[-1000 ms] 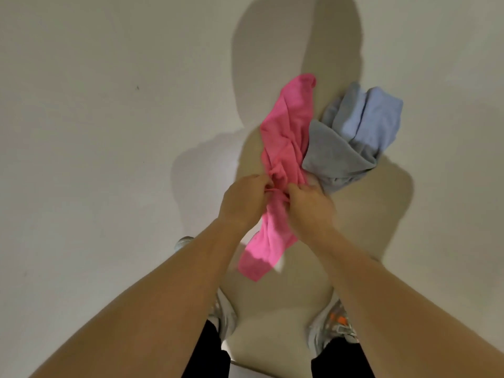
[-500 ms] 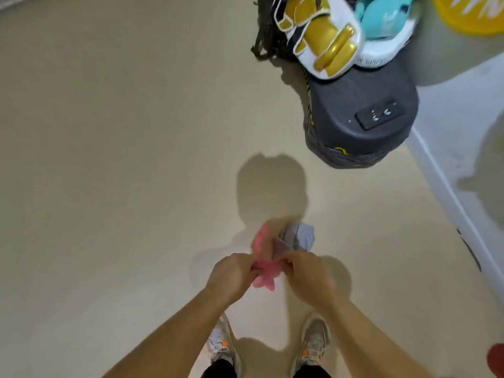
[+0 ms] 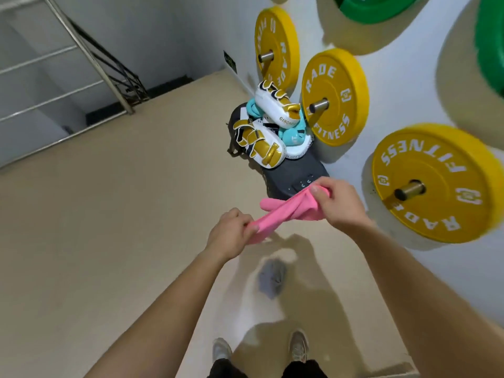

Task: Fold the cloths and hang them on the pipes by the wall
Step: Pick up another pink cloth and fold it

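In the head view, you hold the pink cloth [image 3: 289,211] in the air ahead of you, drawn out between both hands above the floor [image 3: 114,219]. Your left hand [image 3: 231,236] pinches the lower end with curled fingers. Your right hand [image 3: 338,203] grips the upper end, thumb on top. The cloth is bunched like a rope rather than flat, so I judge the fold has hardly begun.

A grey cloth [image 3: 272,276] lies crumpled on the floor between your forearms. It is blurred, so it may be more than one piece.

The pipes are short metal stubs that stick out of the wall through yellow weight plates [image 3: 433,170]. The nearest pipe [image 3: 409,190] is just to the right of your right hand, and another pipe [image 3: 318,105] sits farther along.

To fold well, work each hand along to a corner of the same edge and let the cloth drop open. Bring the corners together and even up the edges. Keep the fold narrow, since the stub looks short. Drape it with equal lengths on both sides so it does not slide off.
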`<action>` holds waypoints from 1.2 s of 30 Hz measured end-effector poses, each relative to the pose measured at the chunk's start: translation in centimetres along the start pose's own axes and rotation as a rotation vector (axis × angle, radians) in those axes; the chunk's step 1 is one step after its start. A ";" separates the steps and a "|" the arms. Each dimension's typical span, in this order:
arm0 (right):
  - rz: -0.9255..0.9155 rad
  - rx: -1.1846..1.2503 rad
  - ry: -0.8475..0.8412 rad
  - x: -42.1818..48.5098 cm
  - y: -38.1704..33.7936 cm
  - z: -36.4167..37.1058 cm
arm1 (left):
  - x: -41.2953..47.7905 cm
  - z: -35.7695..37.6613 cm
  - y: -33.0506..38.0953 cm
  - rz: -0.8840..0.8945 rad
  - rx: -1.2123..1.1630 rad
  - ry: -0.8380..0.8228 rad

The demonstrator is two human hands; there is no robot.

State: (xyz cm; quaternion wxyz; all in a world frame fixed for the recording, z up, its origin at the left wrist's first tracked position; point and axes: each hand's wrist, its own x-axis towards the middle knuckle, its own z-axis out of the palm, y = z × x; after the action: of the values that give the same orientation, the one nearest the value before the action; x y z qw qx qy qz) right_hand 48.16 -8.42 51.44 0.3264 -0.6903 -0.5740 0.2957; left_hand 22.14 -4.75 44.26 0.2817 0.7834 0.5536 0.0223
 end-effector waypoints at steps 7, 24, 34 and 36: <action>0.156 -0.102 0.238 -4.0 -0.1 -11.3 | 0.8 -3.5 8.6 0.149 -0.273 0.142; 0.392 -0.232 0.442 -15.9 -2.1 -12.7 | 0.0 -1.6 21.2 0.809 -0.308 -0.334; 0.684 -0.303 0.916 -26.0 0.9 -19.0 | 0.5 -1.5 19.3 0.753 -0.286 -0.418; 0.743 -0.310 0.927 -27.3 1.7 -19.8 | 0.7 -2.2 20.0 0.733 -0.316 -0.402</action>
State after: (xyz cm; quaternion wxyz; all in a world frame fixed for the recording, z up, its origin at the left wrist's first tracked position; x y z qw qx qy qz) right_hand 60.15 -37.77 63.11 0.3129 -0.9405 -0.1298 -0.0282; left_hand 38.75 -7.76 55.22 0.4735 0.8639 0.1635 0.0523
